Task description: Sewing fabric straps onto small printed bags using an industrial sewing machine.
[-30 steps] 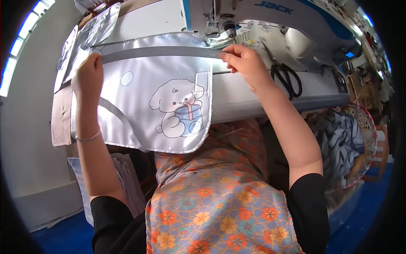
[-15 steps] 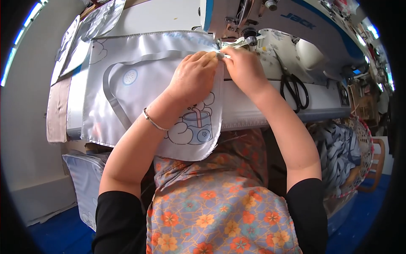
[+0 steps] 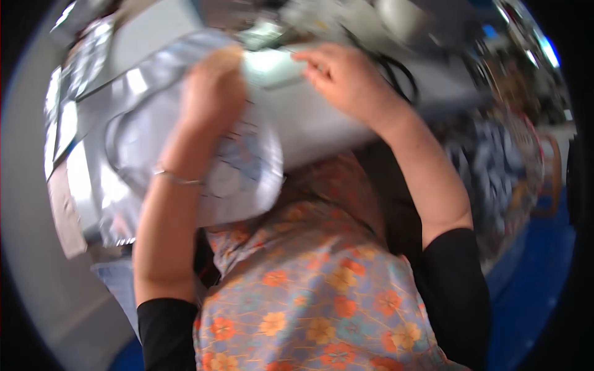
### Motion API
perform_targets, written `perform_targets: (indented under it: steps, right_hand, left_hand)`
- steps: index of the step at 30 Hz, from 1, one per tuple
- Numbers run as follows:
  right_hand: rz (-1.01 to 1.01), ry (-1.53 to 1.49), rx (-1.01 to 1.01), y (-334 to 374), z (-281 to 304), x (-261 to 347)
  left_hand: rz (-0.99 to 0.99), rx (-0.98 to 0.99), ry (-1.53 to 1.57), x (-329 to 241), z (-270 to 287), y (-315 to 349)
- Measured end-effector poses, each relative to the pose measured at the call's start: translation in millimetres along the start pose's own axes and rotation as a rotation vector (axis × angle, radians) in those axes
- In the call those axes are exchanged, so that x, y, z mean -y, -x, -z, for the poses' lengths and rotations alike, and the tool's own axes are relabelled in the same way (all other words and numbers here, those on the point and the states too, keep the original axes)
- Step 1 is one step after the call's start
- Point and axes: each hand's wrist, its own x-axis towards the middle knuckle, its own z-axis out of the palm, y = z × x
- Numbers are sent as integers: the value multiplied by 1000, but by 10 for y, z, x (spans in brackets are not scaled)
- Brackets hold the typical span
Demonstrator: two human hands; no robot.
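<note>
Shiny, smooth white cloth (image 3: 148,139), rounded corner, cartoon print blurred, lying on pale hard surface (image 3: 315,123); thin grey band (image 3: 110,139) curves over it. Left hand (image 3: 216,89) at cloth's upper edge, smeared, can't tell grip. Right hand (image 3: 343,80) half-spread, loosely curled, off cloth. Hands met earlier, now apart.

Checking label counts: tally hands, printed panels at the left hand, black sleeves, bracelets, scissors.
Hands: 2 (left hand, right hand)
Printed panel: 1
Black sleeves: 2 (left sleeve, right sleeve)
Bracelet: 1
Scissors, blurred: 1
Total: 7
</note>
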Motion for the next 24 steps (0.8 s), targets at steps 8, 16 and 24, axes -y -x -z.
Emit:
perform_targets:
  steps: [8, 16, 24]
  right_hand:
    - [-1117, -491, 208, 2599, 1887, 348]
    - [-1919, -577, -349, 5442, 471, 122]
    - [-1545, -609, -782, 4631, 751, 122]
  left_hand:
    - [-115, 97, -219, 414, 37, 52]
    - [-243, 113, -138, 628, -161, -27]
    - [-222, 117, -139, 810, -149, 47]
